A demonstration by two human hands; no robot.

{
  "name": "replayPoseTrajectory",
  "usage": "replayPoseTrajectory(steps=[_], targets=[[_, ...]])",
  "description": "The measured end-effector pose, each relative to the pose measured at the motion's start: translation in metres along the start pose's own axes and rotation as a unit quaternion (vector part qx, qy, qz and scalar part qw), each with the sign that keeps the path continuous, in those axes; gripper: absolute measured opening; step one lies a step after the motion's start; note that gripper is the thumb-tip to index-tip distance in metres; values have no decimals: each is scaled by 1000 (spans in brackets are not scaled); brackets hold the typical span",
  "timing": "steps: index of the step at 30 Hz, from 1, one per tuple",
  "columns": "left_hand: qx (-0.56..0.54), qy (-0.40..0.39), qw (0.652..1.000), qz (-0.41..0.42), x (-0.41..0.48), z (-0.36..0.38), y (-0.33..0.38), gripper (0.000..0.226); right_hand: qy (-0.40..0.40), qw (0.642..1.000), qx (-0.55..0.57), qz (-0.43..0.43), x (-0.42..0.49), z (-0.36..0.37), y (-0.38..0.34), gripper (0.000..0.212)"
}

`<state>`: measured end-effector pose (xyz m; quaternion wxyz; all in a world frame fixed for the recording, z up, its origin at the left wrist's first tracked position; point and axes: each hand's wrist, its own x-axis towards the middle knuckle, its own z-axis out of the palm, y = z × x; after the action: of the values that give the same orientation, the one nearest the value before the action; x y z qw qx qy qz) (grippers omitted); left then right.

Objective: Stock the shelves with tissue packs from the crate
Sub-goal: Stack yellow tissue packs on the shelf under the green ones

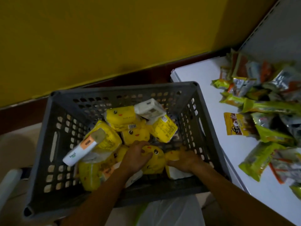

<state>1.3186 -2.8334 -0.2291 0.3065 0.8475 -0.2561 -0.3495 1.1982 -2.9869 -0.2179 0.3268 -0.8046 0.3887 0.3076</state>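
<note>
Head view, looking down. A white shelf [203,75] occupies the right side, its right half covered by a loose heap of snack packets [260,101]. Touching its left edge stands a grey perforated crate [53,144], which holds a jumble of tissue packs, most of them yellow. A white-and-orange pack [79,150] leans against the crate's left wall, and a white pack [149,108] lies toward the far right corner. The yellow tissue pack [154,160] being handled lies near the middle of the crate's near edge, directly between the two hands, with its long axis roughly parallel to that edge. The left hand [136,157] grasps it at its left end, fingers curled over the printed face. The right hand [185,160] lies against its right end with fingers bent over yellow wrap; whether this is a closed grip or only a press cannot be told. The shelf lies to the right of the pack, so the right hand is the nearer one for the transfer.
</note>
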Motion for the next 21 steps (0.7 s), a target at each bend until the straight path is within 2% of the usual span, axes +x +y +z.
replayPoseTrajectory(steps=[4,7,10,14,21], targets=[[-5,-12,999,-40,5,5,-13,38,-49,992,-119,14,14,8,0,101],[-6,-10,998,-55,7,5,-18,39,-59,979,-193,29,13,9,-6,90],[11,-35,998,-53,6,7,-16,40,-20,987,-159,18,10,6,-6,74],[-4,-30,998,-54,2,4,-12,39,15,994,-95,52,2,4,-12,96],[-93,8,995,-40,-1,-16,18,36,33,992,-112,55,-36,-38,-30,96]])
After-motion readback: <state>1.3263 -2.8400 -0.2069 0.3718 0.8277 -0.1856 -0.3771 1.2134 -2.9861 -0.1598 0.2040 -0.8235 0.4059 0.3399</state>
